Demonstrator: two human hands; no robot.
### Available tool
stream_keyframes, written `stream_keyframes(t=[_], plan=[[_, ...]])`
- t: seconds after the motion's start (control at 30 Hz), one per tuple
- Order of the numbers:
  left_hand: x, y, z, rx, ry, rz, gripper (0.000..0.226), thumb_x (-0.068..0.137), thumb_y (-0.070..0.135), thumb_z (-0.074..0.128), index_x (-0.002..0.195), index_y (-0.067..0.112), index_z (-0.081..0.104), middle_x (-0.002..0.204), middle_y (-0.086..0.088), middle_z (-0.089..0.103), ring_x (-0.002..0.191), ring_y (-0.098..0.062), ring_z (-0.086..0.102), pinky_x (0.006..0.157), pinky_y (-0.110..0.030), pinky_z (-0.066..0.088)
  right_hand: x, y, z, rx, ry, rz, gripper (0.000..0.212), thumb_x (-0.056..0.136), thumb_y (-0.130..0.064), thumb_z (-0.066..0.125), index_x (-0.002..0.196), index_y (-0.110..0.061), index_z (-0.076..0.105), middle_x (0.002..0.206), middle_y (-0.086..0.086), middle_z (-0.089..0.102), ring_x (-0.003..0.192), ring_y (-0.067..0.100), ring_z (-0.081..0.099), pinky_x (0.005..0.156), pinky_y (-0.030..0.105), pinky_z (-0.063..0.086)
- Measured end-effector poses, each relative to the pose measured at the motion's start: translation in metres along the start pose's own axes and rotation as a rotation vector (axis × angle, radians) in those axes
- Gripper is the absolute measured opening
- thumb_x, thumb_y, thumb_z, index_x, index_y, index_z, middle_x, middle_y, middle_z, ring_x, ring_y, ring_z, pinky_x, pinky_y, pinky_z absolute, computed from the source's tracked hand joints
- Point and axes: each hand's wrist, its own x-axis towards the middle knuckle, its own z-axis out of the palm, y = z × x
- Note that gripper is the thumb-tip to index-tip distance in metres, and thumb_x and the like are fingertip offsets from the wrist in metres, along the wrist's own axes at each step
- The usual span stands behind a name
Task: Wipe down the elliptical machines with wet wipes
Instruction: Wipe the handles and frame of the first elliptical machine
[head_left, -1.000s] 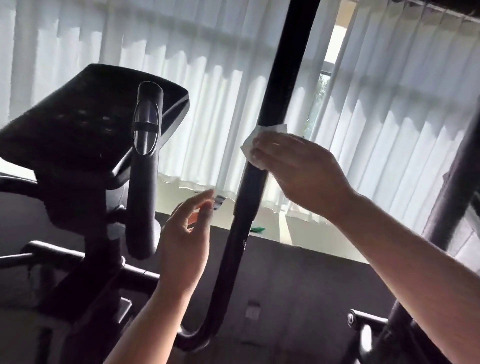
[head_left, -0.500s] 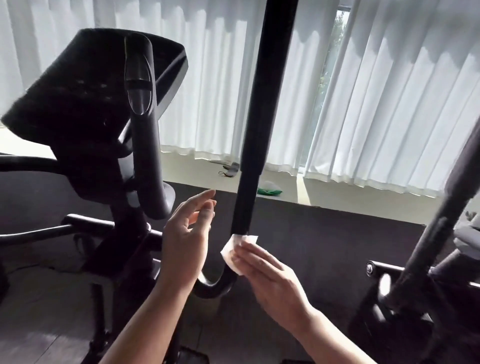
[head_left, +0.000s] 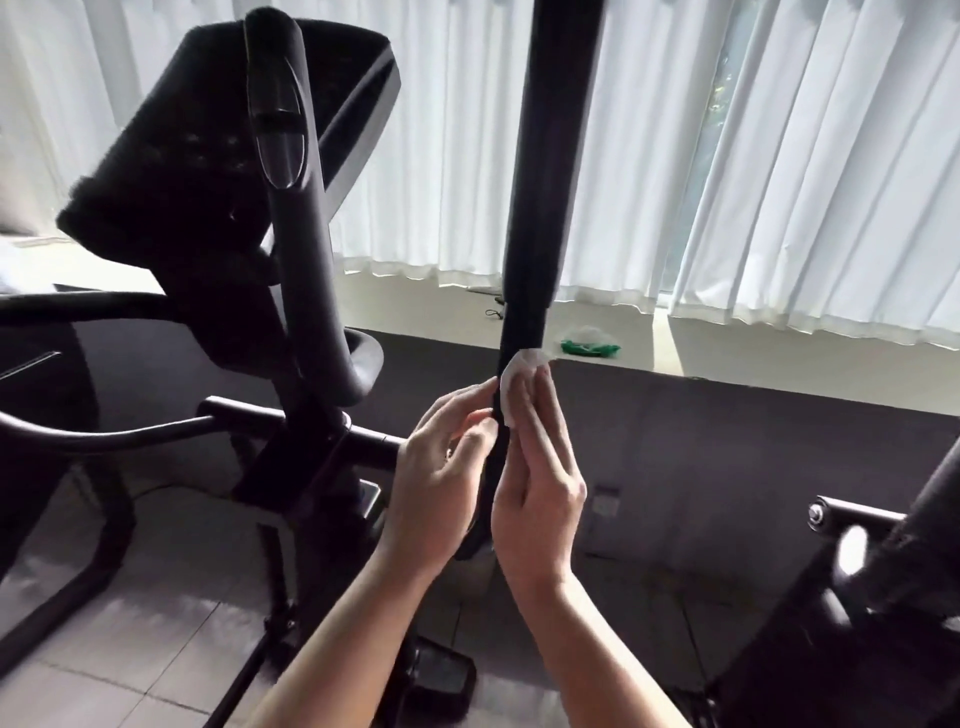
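A black elliptical machine fills the view, with its console (head_left: 218, 156) at upper left and a tall black handle bar (head_left: 550, 171) running down the middle. My right hand (head_left: 535, 483) presses a white wet wipe (head_left: 517, 379) against the right side of the bar's thin lower part. On the bar's left side my left hand (head_left: 441, 483) touches it at the same height with its fingertips, holding nothing. The bar's lower bend is hidden behind both hands.
A second black grip (head_left: 291, 218) with a silver sensor stands left of the bar. Another machine's frame (head_left: 883, 561) is at lower right. White curtains (head_left: 779, 182) hang behind a dark low wall (head_left: 727, 441), and a green-and-white wipe pack (head_left: 589, 344) lies on the ledge.
My right hand slid the wipe down the bar from chest height to its lower part, then a little back up. My left hand moved in from the air and touches the bar.
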Motion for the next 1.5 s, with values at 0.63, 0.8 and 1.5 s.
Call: stream_keyframes(t=[0.63,0.8,1.5], plan=[[-0.009,-0.005,-0.006,-0.099,-0.11,-0.012,0.086,0.075,0.081,0.055,0.132,0.017,0.059,0.135,0.004,0.061,0.13,-0.01,0.053,0.105,-0.048,0.046,0.019,0.006,-0.007,0.108,-0.101,0.028,0.043,0.095,0.007,0.039,0.137,-0.002,0.049,0.146,0.017,0.046,0.14,0.019,0.041,0.11,0.023,0.037],[-0.019,-0.014,0.003,-0.014,-0.047,0.018,0.065,0.085,0.072,0.05,0.128,0.025,0.062,0.133,0.004,0.062,0.13,-0.012,0.053,0.108,-0.043,0.043,-0.066,0.035,-0.024,0.049,-0.217,0.048,0.037,0.103,-0.003,0.037,0.137,-0.004,0.051,0.149,0.013,0.044,0.139,0.021,0.042,0.109,0.03,0.042],[-0.053,-0.059,0.013,0.061,0.012,-0.165,0.067,0.091,0.068,0.045,0.141,0.025,0.05,0.143,0.002,0.054,0.138,-0.018,0.045,0.114,-0.052,0.033,-0.077,0.037,-0.021,0.278,-0.074,0.193,0.021,0.093,-0.001,0.06,0.112,-0.001,0.069,0.133,0.013,0.058,0.123,0.025,0.059,0.095,0.045,0.053]])
